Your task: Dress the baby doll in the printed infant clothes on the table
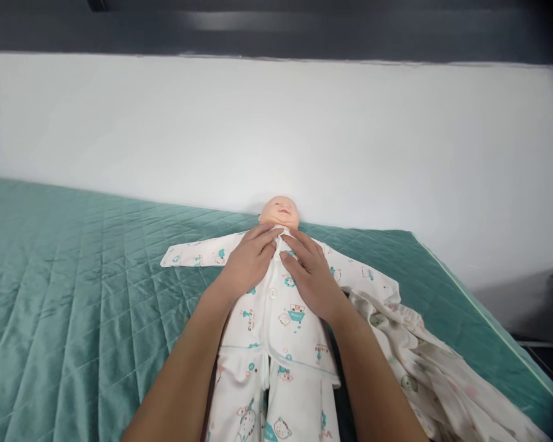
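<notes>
"Nearest?"
"White printed cloth trousers [299,399], then the white, teal-printed cloth jacket [283,331] on the green quilted cover [120,307]; probably light, soft."
"Grip?"
"Left hand [253,255] and right hand [311,267], fingers bent, touch its upper front; I can't tell if they pinch."
"Hold where?"
"Likely its front edges, below the peach-coloured doll head [276,212]."

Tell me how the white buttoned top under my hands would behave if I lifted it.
The white buttoned top would likely flop, since its sleeves lie limp across the quilted bedspread. It seems unlikely to roll, being spread out wide. It might drag the doll along, as the doll's head shows just above it.
</notes>
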`<state>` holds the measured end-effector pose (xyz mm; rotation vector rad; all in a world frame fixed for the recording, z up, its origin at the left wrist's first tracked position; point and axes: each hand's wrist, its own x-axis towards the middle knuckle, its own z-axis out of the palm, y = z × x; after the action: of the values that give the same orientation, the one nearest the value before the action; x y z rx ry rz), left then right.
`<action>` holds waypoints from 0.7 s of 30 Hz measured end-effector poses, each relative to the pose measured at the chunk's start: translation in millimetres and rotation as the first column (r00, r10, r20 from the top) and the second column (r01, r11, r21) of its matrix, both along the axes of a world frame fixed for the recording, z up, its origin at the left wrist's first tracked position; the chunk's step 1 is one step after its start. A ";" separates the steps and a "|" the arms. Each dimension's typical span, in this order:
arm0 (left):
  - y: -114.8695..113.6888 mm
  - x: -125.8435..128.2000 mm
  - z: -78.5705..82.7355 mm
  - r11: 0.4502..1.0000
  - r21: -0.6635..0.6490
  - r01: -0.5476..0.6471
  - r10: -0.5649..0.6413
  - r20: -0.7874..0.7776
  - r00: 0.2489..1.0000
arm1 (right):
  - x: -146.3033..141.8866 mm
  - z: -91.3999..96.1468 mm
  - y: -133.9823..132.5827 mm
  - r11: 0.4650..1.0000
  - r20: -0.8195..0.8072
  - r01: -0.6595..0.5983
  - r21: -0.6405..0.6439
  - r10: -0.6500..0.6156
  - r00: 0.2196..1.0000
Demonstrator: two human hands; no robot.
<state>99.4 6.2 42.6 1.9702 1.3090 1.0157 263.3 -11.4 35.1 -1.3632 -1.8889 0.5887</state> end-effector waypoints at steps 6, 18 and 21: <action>-0.1 -0.2 0.6 1.000 -0.010 0.011 -0.011 -0.015 1.000 | -3.4 -6.6 -0.6 0.995 -0.165 0.085 0.057 -0.075 0.983; -0.4 -0.4 1.9 0.991 0.107 0.077 -0.073 -0.035 0.997 | -5.3 -0.7 -5.4 0.994 -0.262 0.106 -0.037 -0.112 0.958; 0.3 -1.1 0.9 0.976 0.182 0.116 -0.106 -0.066 0.992 | -5.2 -1.1 -5.3 0.995 -0.284 0.090 -0.039 -0.097 0.954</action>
<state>98.3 6.6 43.5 2.1997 1.1539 1.0682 258.1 -16.7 34.0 -1.2989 -1.5816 0.7222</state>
